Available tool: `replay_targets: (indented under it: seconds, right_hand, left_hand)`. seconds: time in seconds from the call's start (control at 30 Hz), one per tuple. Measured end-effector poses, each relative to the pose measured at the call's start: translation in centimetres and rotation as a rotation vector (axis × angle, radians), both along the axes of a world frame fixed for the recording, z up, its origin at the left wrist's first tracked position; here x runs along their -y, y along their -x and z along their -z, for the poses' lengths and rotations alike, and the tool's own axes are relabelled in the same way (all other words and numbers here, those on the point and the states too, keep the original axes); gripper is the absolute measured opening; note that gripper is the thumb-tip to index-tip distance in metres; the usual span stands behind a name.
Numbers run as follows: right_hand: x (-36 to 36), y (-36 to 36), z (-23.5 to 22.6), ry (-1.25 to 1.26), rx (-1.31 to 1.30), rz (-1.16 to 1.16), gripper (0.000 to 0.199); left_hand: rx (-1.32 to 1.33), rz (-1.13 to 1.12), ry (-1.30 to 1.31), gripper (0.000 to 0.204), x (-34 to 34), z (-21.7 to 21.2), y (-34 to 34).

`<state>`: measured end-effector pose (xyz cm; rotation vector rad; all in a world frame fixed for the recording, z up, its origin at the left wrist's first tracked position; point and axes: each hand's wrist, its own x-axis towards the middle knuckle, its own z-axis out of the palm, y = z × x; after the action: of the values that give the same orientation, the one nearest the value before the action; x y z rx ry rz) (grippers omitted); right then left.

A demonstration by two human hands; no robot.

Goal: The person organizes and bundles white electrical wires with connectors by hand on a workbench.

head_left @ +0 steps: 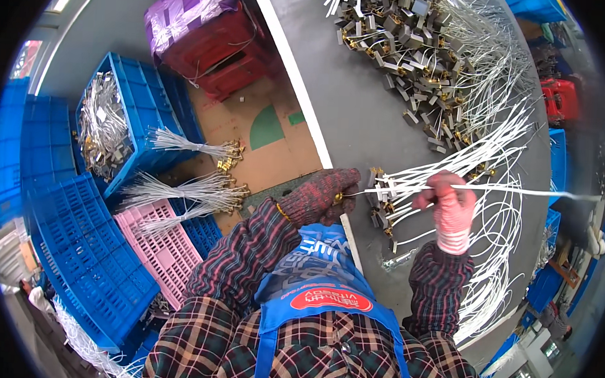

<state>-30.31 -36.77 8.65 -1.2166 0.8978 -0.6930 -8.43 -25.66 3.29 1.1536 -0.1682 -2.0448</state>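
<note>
A grey worktop (360,110) fills the upper middle of the view, its white-edged left side running diagonally down to the person's chest. Much of its far end is covered by a heap of small grey blocks with brass fittings (416,52), each trailing white leads; single pieces are hard to tell apart in the tangle, and the heap is cut off at the top edge. Loose white wires (497,218) loop along the right edge of the worktop and down to its near right corner.

On the floor to the left stands a blue crate (134,107) holding a mound of the same wired parts (103,123), with empty blue crates (77,247) stacked beside and below it. A pink crate (161,247) sits nearer the person; bundles of white leads with brass ends (194,191) lie across the crate rims. A red box wrapped in purple tape (208,29) stands further off.

At the near edge of the worktop, the left hand (322,193), in a dark knitted glove, pinches the brass end of a wired block. The right hand (450,202), in a pink knitted glove, is closed around a single white wire (518,192) that stretches to the right beyond the worktop's edge. Between the hands lies a small cluster of blocks (386,196), partly hidden by the fingers.
</note>
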Motion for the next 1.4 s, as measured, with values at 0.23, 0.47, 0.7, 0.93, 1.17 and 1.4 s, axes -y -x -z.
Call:
replay_targets:
  seconds: [0.23, 0.47, 0.7, 0.93, 1.17, 1.4]
  right_hand:
    - [-2.4, -3.1, 1.9, -0.210, -0.043, -0.185, 0.035]
    - [-1.8, -1.0, 2.4, -0.252, -0.104, 0.059, 0.032]
    - [0.5, 14.7, 4.2, -0.154, -0.708, 0.403, 0.020]
    - [-0.9, 15.0, 9.2, 0.231, -1.488, 0.068, 0.031]
    - [-0.3, 15.1, 9.1, 0.425, -1.258, 0.181, 0.016]
    - [3.8, 13.5, 2.4, 0.087, -0.188, 0.725, 0.018]
  left_hand:
    - [-0.043, 0.065, 0.015, 0.040, 0.9, -0.6, 0.7]
    - [-0.016, 0.090, 0.075, 0.034, 2.8, -1.6, 2.1]
    - [0.191, -0.021, 0.198, 0.026, 4.8, -2.5, 4.8]
    - [0.809, -0.079, 0.623, 0.021, 5.8, -0.1, 8.1]
    - [1.474, 0.805, 0.809, 0.029, 8.5, -2.7, 9.0]
    - [1.181, 0.237, 0.752, 0.028, 11.0, 1.1, 7.0]
